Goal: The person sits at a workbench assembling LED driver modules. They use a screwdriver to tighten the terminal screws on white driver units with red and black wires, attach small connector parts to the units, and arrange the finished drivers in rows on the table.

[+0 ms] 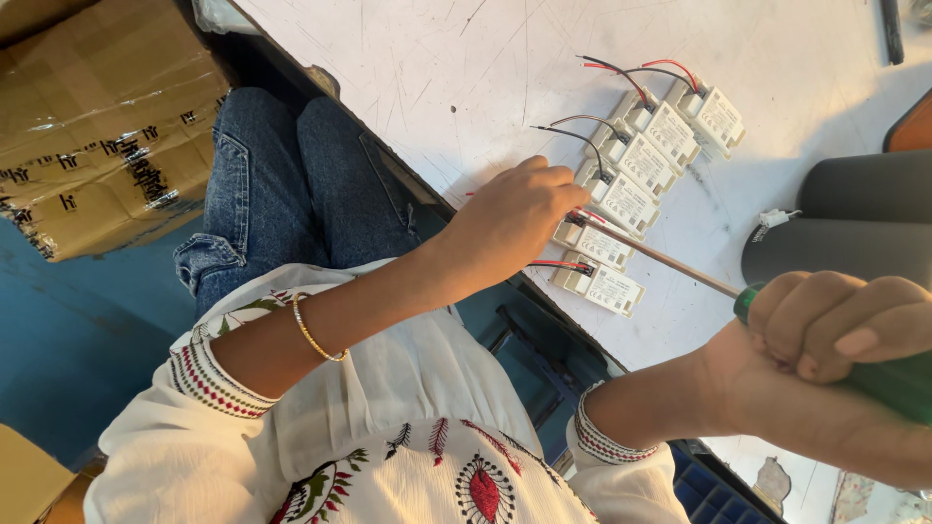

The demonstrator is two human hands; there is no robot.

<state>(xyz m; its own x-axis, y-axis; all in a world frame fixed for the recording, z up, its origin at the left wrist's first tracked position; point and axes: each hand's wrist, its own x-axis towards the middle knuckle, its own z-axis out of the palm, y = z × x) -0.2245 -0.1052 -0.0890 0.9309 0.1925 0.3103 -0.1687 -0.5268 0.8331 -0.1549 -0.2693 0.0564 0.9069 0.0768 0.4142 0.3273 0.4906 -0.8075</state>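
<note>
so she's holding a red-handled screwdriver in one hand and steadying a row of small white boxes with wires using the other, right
Not quite: the head view shows the screwdriver has a green handle, not red. The rest holds: the right hand grips that handle with the shaft reaching toward the row of small white boxes with red and black wires, and the left hand rests on the row on the white table.

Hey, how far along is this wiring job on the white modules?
Six white modules sit in a row, all wired. In hand: the left hand rests on one while the right hand holds the screwdriver to it. Which screws are tightened cannot be told.
</note>
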